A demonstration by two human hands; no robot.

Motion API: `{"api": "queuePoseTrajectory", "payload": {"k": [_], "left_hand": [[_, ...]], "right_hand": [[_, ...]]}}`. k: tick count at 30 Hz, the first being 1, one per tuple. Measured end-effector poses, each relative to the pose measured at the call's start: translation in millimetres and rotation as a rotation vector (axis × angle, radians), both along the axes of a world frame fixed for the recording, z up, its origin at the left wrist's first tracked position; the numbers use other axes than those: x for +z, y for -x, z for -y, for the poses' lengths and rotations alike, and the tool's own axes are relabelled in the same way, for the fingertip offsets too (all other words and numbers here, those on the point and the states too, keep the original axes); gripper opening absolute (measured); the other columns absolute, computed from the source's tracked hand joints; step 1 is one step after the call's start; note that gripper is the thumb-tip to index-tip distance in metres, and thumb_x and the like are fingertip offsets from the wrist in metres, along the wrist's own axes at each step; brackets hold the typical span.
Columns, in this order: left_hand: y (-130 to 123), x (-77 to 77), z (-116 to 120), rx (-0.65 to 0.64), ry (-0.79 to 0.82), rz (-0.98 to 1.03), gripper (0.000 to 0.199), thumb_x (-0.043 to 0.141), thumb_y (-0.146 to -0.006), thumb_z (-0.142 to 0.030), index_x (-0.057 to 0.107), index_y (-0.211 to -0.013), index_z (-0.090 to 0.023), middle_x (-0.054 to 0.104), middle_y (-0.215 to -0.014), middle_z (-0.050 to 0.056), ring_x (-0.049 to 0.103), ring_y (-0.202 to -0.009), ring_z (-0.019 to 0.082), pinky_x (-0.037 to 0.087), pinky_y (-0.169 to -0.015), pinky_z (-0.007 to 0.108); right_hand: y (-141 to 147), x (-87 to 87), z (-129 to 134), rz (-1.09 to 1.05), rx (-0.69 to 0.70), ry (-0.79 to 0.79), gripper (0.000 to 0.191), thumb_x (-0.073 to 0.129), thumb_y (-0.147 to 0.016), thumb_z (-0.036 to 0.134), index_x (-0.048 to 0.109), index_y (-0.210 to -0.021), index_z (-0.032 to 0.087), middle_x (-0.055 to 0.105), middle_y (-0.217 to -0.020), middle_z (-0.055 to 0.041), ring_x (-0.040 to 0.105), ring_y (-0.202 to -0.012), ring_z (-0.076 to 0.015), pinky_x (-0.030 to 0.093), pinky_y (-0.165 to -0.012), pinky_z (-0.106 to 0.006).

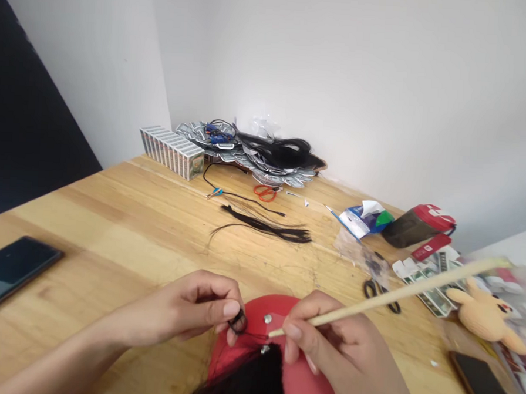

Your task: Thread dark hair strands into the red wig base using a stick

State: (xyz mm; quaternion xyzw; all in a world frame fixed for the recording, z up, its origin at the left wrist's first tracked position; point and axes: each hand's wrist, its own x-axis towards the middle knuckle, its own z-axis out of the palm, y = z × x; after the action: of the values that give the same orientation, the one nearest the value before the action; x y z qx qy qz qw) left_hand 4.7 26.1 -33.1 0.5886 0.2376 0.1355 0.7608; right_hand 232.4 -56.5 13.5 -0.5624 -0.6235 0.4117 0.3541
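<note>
One hair bundle; two silver pinheads; left hand pinching one black loop, right hand one stick

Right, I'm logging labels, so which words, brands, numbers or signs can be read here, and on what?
None can be read.
Row of small boxes: printing too small.
Red-topped dark pouch: white marking too blurred.
Red tag: pale mark too small.
Blue packet: any print too blurred.

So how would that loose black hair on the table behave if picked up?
The hair would probably droop, as its strands curve and fan out. It's a thin bundle, so likely light. Strands may slip loose, since some stick out from the rest.
</note>
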Motion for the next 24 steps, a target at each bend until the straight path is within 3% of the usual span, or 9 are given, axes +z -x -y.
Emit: {"api": "queuePoseTrajectory", "payload": {"k": [3,7,16,24], "left_hand": [[2.2,4.9,-0.1,0.021,-0.016,0.048,0.042,0.06,-0.094,-0.055,0.064,-0.085,-0.014,0.062,-0.076,0.003,0.033,-0.05,0.006,0.021,-0.042,0.019],[3.2,8.8,2.7,0.005,0.003,0.104,0.043,0.062,-0.093,-0.054,0.063,-0.08,-0.013,0.061,-0.077,0.003,0.038,-0.051,0.006,0.028,-0.044,0.018],[1.3,6.0,3.5,0.003,0.064,0.107,0.042,0.064,-0.092,-0.053,0.061,-0.08,-0.013,0.058,-0.072,0.001,0.033,-0.048,0.005,0.022,-0.044,0.019],[1.7,3.0,3.9,-0.039,0.083,0.138,0.044,0.066,-0.09,-0.054,0.062,-0.078,-0.012,0.057,-0.07,0.002,0.036,-0.049,0.005,0.024,-0.043,0.018]], "right_hand": [[-1.3,-2.4,-1.1,0.052,0.031,-0.077,0.033,0.058,-0.095,0.028,0.069,-0.065,0.022,0.067,-0.064,0.0016,0.061,-0.057,-0.0132,0.046,-0.056,-0.021],[0.3,-1.2,1.0,0.022,0.042,-0.054,0.032,0.057,-0.096,0.026,0.067,-0.066,0.021,0.067,-0.067,0.0024,0.063,-0.063,-0.0129,0.047,-0.061,-0.019],[4.9,4.4,5.4,-0.04,-0.014,0.044,0.033,0.053,-0.098,0.035,0.063,-0.07,0.021,0.062,-0.068,0.0026,0.059,-0.065,-0.0137,0.041,-0.063,-0.022],[4.1,2.4,6.5,-0.052,-0.028,0.086,0.034,0.054,-0.098,0.042,0.062,-0.072,0.022,0.06,-0.068,0.0021,0.057,-0.065,-0.0148,0.041,-0.062,-0.023]]}}
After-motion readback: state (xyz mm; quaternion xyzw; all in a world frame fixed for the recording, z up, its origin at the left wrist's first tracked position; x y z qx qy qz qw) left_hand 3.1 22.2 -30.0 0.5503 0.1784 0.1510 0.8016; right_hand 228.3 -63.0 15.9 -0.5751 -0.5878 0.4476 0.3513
